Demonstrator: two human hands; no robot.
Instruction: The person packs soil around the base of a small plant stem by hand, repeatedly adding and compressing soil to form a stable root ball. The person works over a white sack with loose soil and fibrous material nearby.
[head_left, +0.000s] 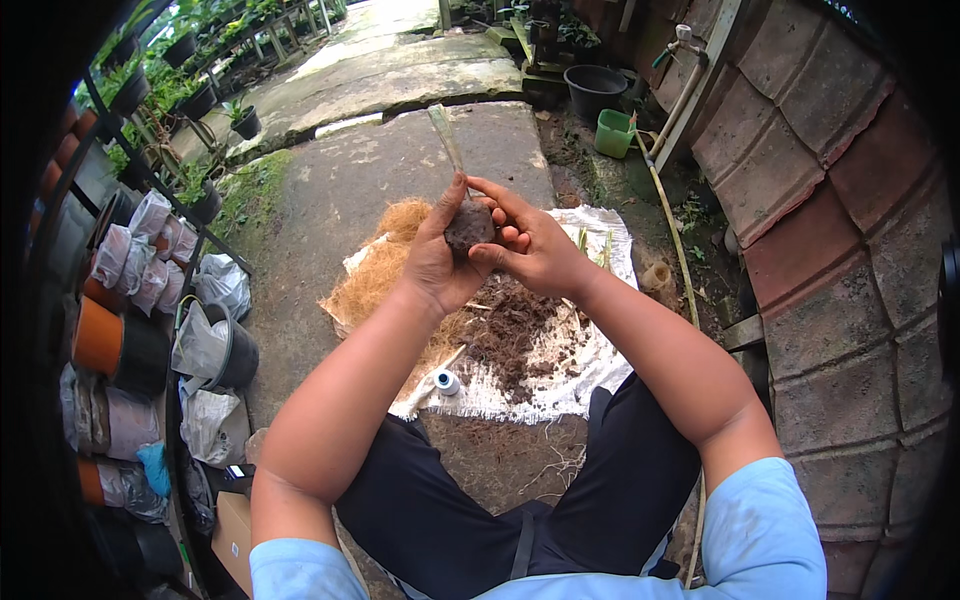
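Between my two hands, raised over a white woven sack (600, 360), is a dark ball of soil (469, 225) with a pale green plant stem (445, 136) rising from its top. My left hand (439, 259) cups the ball from the left, its thumb up near the stem's base. My right hand (536, 244) curls around the other side, thumb pressed on the ball's lower edge and forefinger by the stem. Below them on the sack lie orange-brown coconut fibre (371, 281) and loose dark soil (510, 330). Nearer to me stands a spool of thread (446, 382).
Racked pots and wrapped bundles (135, 259) line the left, beside a dark bucket (240, 352) and a cardboard box (232, 532). On the right are a tiled slope (832, 315), a hose (671, 217), a green container (614, 133) and a black tub (595, 84).
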